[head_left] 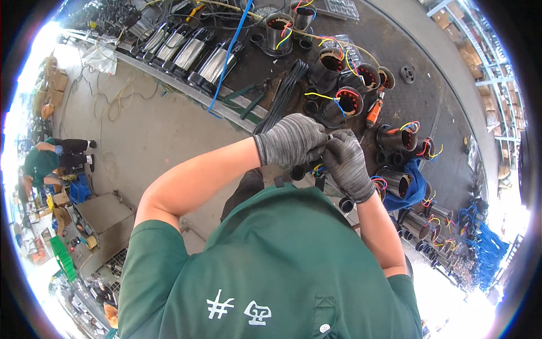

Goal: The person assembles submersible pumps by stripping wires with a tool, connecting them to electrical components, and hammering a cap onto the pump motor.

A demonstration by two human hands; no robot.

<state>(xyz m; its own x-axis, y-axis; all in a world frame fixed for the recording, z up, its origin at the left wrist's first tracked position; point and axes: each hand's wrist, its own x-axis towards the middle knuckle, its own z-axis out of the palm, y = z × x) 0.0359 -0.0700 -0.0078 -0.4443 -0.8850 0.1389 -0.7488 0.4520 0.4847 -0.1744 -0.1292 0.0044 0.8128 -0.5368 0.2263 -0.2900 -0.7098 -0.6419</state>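
Note:
In front of my chest, both hands meet in grey knitted gloves. My left hand (291, 141) is closed, its fingertips pinched together. My right hand (345, 161) is closed as well, its thumb and fingers pressed close to the left fingertips. Whatever lies between them is too small and hidden to name. Just beyond the hands stands a dark motor housing (333, 113) with red-edged windings and yellow, blue and red wires. To the right lies an orange hand tool (374, 113). A coil of black cable (287, 93) rests beyond my left hand.
More wired motor housings (395, 137) crowd the dark workbench (429, 101), one beside a blue cloth (411, 183). Shiny metal cylinders (217, 65) line the far-left edge, where a blue hose (230, 53) hangs. Another person (42, 161) works at far left.

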